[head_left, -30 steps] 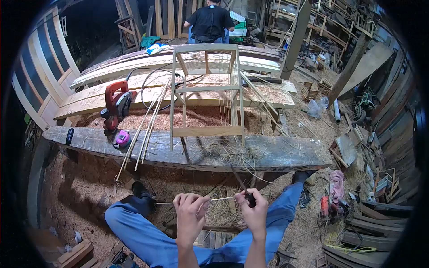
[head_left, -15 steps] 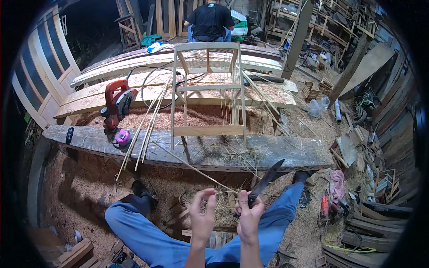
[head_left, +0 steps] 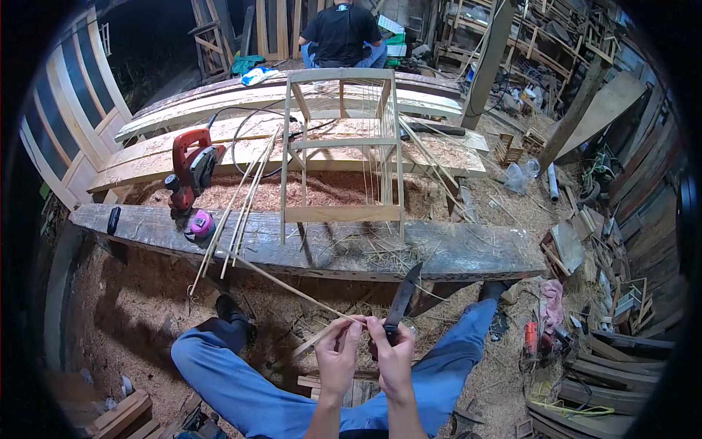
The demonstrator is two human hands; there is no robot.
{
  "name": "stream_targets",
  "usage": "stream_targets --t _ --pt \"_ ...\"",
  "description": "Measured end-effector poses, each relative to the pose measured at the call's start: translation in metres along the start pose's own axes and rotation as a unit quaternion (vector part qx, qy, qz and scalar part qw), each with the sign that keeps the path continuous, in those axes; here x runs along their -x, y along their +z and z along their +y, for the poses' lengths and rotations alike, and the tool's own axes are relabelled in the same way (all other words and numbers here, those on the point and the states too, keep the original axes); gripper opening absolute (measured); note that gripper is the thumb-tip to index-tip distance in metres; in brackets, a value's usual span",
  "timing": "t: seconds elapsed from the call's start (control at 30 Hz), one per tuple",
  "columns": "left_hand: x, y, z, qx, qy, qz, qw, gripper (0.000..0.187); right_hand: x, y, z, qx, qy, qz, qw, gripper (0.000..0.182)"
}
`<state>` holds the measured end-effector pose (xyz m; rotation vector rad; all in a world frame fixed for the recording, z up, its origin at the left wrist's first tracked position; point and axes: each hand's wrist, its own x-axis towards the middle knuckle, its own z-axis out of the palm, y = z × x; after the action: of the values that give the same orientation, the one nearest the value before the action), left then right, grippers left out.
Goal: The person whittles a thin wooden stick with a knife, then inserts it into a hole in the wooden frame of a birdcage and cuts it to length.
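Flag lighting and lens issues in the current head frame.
Head view: fisheye bows the beam, black vignette rings the corners. Head view: dark shadow below the beam's left half, upper-left background nearly black, while pale boards read bright.

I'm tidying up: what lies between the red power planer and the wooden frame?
In the head view, thin strips and a looped dark cable lie there, among wood shavings.

Wooden frame [head_left: 342,214] on beam [head_left: 468,247], planer [head_left: 191,170] left.
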<state>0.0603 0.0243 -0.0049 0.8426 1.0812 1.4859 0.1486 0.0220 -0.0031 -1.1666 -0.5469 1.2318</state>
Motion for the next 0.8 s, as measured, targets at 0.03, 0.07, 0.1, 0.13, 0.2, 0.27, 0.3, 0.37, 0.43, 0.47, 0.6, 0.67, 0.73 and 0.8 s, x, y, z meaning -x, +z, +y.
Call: stream_targets --t 0.03,0.07,0.1,0.13,0.2,0.27,0.3,0.37,0.43,0.47,0.6,0.67,0.73,0.8 --pt "0.0 0.001 0.0 -0.002 0.01 0.006 1.0 0.017 0.002 0.003 -0.005 0.004 -0.001 -0.006 1.0 0.02" --pt "0.0 0.001 0.001 -0.001 0.01 0.006 1.0 0.017 0.002 0.004 -0.008 0.008 -0.003 -0.012 1.0 0.02" --pt "-0.001 0.002 0.003 0.004 -0.001 0.018 1.0 0.018 0.002 0.002 -0.006 0.008 -0.004 -0.011 1.0 0.02" --pt "-0.002 0.002 0.005 0.008 -0.011 0.031 0.999 0.02 0.001 -0.001 -0.003 0.02 -0.002 -0.014 1.0 0.02" --pt "-0.003 0.0 0.004 0.023 -0.004 0.028 0.999 0.021 -0.002 -0.004 0.0 0.032 0.0 -0.017 0.999 0.02" --pt "-0.003 -0.002 0.005 0.039 0.003 0.025 0.999 0.022 -0.003 -0.005 0.002 0.026 -0.011 0.002 1.0 0.014" --pt "-0.003 -0.003 0.006 0.023 0.005 0.023 0.999 0.022 -0.003 -0.004 0.001 0.026 -0.011 0.001 1.0 0.014" --pt "-0.003 -0.004 0.006 0.007 0.007 0.021 1.0 0.022 -0.003 -0.004 0.0 0.036 -0.018 0.022 0.999 0.016" --pt "-0.003 -0.002 0.005 0.006 0.046 0.038 0.998 0.022 -0.003 -0.005 0.001 0.056 -0.023 0.026 0.998 0.015" --pt "-0.003 -0.002 0.005 0.006 0.046 0.038 0.998 0.022 -0.002 -0.005 0.001 0.075 -0.028 0.03 0.996 0.015" --pt "-0.003 -0.002 0.009 0.002 0.036 0.026 0.999 0.022 -0.004 -0.009 0.005 0.121 -0.059 0.035 0.99 0.015" --pt "-0.004 -0.005 0.006 0.014 0.032 0.023 0.999 0.022 -0.004 -0.01 0.006 0.102 -0.053 0.027 0.993 0.016" --pt "-0.005 -0.008 0.005 -0.004 0.041 0.02 0.999 0.022 -0.003 -0.009 0.001 0.068 -0.02 0.027 0.997 0.017" --pt "-0.004 -0.005 0.004 0.063 0.051 0.027 0.996 0.022 -0.004 -0.007 0.0 0.033 0.013 0.026 0.999 0.017"
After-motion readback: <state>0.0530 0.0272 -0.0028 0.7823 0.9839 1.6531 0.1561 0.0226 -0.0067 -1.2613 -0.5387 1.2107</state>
